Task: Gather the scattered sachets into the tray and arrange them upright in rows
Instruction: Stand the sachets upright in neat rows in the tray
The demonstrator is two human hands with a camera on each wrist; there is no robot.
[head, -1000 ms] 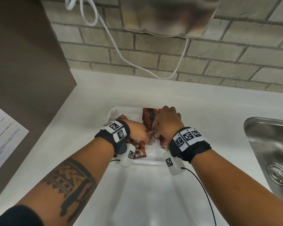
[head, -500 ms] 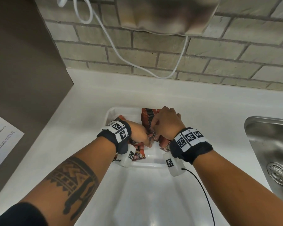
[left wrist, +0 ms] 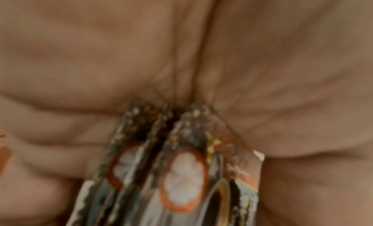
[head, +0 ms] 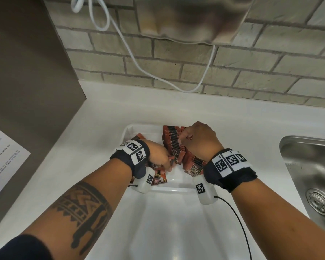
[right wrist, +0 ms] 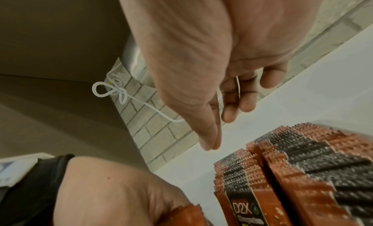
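Observation:
A white tray (head: 169,189) on the counter holds orange-and-black sachets (head: 174,141) standing upright in two rows (right wrist: 292,173). Inside the tray's left half, my left hand (head: 158,156) grips a small bunch of sachets (left wrist: 181,173); the bunch also shows at the bottom of the right wrist view (right wrist: 185,215). My right hand (head: 199,139) hovers over the far end of the rows, fingers (right wrist: 228,111) loosely bent and holding nothing. Loose sachets lie flat under my left wrist (head: 160,180) and at the tray's far left (head: 139,136).
A steel sink (head: 311,175) is sunk into the counter at the right. Behind stands a brick wall (head: 233,72) with a hanging white cable (head: 135,62). A brown panel (head: 26,91) with a paper sheet (head: 2,160) closes the left side. Another white container (head: 167,231) lies nearer me.
My left hand has edged slightly right with its bunch, closer to the upright rows. The right hand has stayed over the rows.

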